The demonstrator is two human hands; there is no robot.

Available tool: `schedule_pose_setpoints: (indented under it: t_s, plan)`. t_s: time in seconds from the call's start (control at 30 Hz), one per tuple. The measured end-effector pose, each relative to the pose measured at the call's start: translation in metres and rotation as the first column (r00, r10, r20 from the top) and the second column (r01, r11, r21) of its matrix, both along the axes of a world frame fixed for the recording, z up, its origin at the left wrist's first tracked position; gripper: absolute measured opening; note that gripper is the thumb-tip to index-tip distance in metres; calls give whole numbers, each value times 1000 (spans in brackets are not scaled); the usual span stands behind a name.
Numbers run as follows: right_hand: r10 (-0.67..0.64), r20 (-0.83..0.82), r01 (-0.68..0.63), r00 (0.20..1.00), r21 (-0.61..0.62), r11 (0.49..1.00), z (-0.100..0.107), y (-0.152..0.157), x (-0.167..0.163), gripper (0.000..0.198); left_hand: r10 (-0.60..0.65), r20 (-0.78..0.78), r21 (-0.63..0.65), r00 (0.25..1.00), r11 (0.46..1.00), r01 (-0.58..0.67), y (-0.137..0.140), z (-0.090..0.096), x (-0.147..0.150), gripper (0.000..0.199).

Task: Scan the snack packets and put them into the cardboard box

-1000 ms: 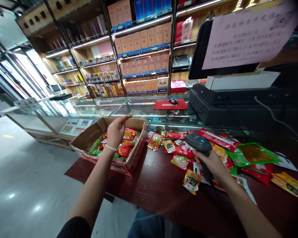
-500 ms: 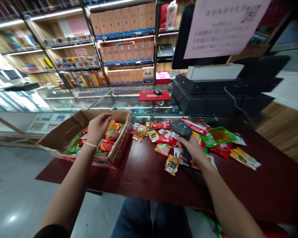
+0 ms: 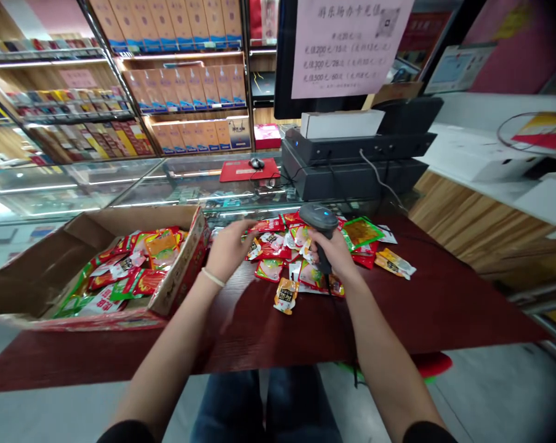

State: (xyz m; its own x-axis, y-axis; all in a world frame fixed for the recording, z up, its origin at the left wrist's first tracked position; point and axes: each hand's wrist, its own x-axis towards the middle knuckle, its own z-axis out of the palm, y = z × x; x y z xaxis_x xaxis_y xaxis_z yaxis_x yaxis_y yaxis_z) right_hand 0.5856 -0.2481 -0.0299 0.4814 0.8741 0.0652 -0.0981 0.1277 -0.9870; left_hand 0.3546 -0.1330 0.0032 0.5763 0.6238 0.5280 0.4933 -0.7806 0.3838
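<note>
Scanner [image 3: 318,216] juts forward from my right hand [image 3: 334,251], closed round its handle; my left hand [image 3: 229,251], loosely open, hovers at the snack packets' [image 3: 269,270] left edge.

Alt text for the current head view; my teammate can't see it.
A right hand grips a dark handheld scanner over scattered snack packets on a dark red table; the left hand is at the packets' left edge. An open cardboard box of packets sits to the left, and a monitor with a pink sign stands behind.
</note>
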Motion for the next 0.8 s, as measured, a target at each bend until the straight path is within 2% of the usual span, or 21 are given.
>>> schedule_pose_setpoints:
  t_s: [0.1,0.2,0.33,0.43,0.57,0.63,0.7,0.73,0.8]
  plan:
    - [-25,-13,25,1000,-13,1000,0,0,3,31,-92,-64,-5,994,996,92,6,-46,35,27]
    - [-28,-37,27,999,-27,999,-1,2,5,32,-142,-90,22,986,989,144,9,-86,56,34]
    - [-31,-73,28,997,-39,999,-5,5,6,33,-194,-111,39,975,979,200,12,-118,61,50]
    - [-32,-76,29,997,-37,999,-7,6,4,31,-207,-82,48,975,976,212,12,-125,58,44]
    - [-12,-24,11,1000,-22,1000,-9,8,1,30,-236,-21,71,972,969,236,8,-124,53,28]
    - [-8,-8,7,1000,-27,1000,-11,9,0,30,-234,55,44,971,972,232,7,-122,50,24]
    - [-3,-5,3,1000,-32,999,-13,9,-2,31,-153,207,-41,966,986,164,7,-119,47,20]
    - [2,-7,-2,1000,-34,999,-14,10,-3,31,-71,299,-110,952,988,108,8,-118,45,19]
    - [10,-6,-10,1000,-35,999,-17,10,-4,32,122,471,-290,874,957,23,12,-117,42,18]
